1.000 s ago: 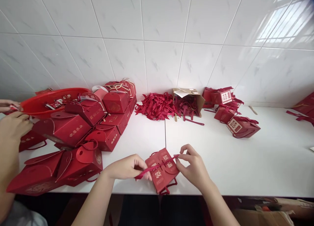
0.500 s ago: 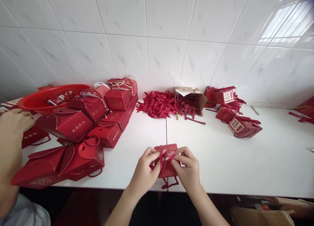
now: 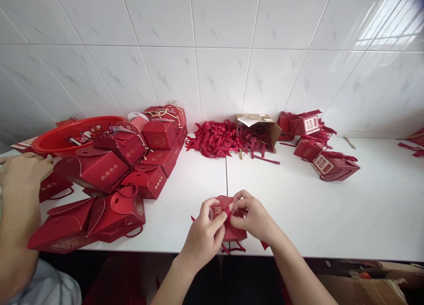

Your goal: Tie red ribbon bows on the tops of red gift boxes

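Note:
A small red gift box (image 3: pixel 237 235) stands at the table's front edge, with a twisted red cord hanging from its near side. Over its top my left hand (image 3: pixel 202 235) is closed, thumb and fingers pinching a red ribbon (image 3: pixel 228 210). Opposite it, my right hand (image 3: pixel 253 213) has its fingertips pressed together on the same ribbon, close to the left thumb. Ribbon ends stick out at both sides of the box. The fingers hide most of the ribbon's middle, so its looping is hard to make out.
Many red boxes (image 3: pixel 96 172) crowd the left, near a red basin (image 3: pixel 49 141) and another person's hand (image 3: pixel 28 168). Loose ribbons (image 3: pixel 215 139) and a cardboard box (image 3: pixel 274 135) lie by the wall. Ribboned boxes (image 3: pixel 341 167) stand on the right.
My hands have come together over the box, the left thumb now reaching across to the right fingertips. The two ribbon parts, held apart before, now meet between my fingers.

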`<state>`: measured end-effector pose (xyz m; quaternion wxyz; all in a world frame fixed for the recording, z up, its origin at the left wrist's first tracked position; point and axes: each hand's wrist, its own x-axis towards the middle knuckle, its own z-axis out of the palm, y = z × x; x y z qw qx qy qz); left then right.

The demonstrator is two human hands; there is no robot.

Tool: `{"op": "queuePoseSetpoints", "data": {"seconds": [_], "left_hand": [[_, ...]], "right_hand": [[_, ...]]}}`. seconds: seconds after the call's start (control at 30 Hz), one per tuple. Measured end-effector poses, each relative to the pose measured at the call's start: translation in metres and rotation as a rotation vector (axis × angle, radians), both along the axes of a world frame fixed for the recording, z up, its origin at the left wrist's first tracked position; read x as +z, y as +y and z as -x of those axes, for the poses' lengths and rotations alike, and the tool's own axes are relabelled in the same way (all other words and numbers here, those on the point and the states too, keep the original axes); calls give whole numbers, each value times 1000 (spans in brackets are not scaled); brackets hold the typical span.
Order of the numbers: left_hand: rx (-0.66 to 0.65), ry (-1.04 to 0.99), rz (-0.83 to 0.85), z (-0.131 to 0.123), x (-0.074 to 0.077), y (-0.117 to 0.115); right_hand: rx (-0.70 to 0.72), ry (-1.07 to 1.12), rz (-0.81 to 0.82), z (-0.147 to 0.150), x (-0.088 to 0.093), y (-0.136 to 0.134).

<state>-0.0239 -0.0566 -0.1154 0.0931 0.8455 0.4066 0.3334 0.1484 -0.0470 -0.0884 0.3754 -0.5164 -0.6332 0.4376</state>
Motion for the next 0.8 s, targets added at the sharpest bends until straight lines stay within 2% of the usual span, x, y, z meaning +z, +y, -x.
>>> {"op": "queuePoseSetpoints", "data": {"seconds": [0.1,0.27,0.37,0.5,0.67,0.8], "left_hand": [[-90,29,-35,4,3,8],[-261,75,73,3,21,31],[-318,53,121,3,26,44],[-336,-77,161,6,18,52],[-282,-210,185,6,5,48],[-244,-216,272,14,10,45]], "right_hand": [[98,-51,32,-7,4,8],[244,-212,56,-16,12,25],[325,-268,46,-18,13,32],[335,-266,2,-18,9,32],[318,-235,-60,-17,6,28],[302,-227,-81,-24,9,25]]}}
